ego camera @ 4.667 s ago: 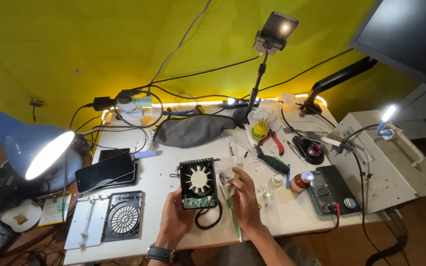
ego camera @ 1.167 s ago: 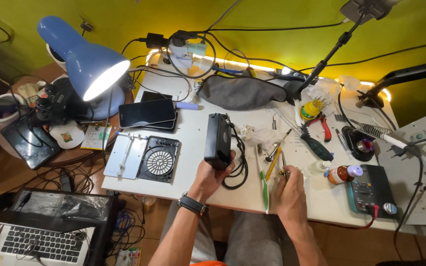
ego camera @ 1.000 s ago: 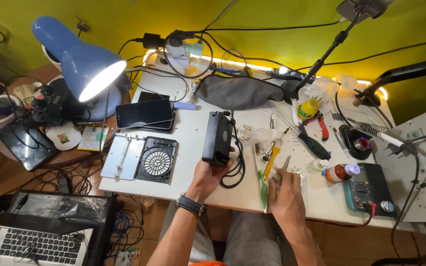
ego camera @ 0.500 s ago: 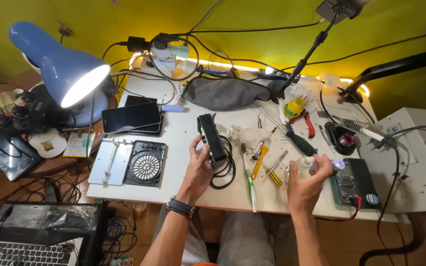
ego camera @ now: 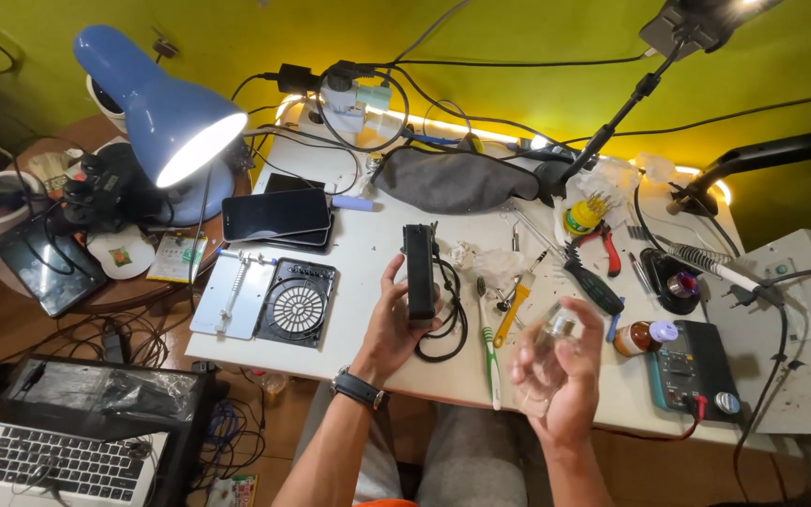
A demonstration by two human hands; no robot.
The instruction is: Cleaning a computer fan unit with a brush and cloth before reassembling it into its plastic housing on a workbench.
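A lit blue lamp (ego camera: pixel 157 117) stands at the left of the white bench (ego camera: pixel 368 253). The left hand (ego camera: pixel 394 324) grips a black fan (ego camera: pixel 418 272) standing on edge at mid-bench. The right hand (ego camera: pixel 560 376) is closed around a small clear bottle (ego camera: pixel 554 333), lifted near a multimeter (ego camera: pixel 692 366).

Desk (ego camera: pixel 368 253) is brightly lit by blue lamp (ego camera: pixel 166 122) at its left; right hand (ego camera: pixel 560 376) is motion-blurred, edges are bowed.

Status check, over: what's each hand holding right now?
Left hand grips black fan unit on edge. Right hand lifts small clear bottle. Toothbrush lies between them.
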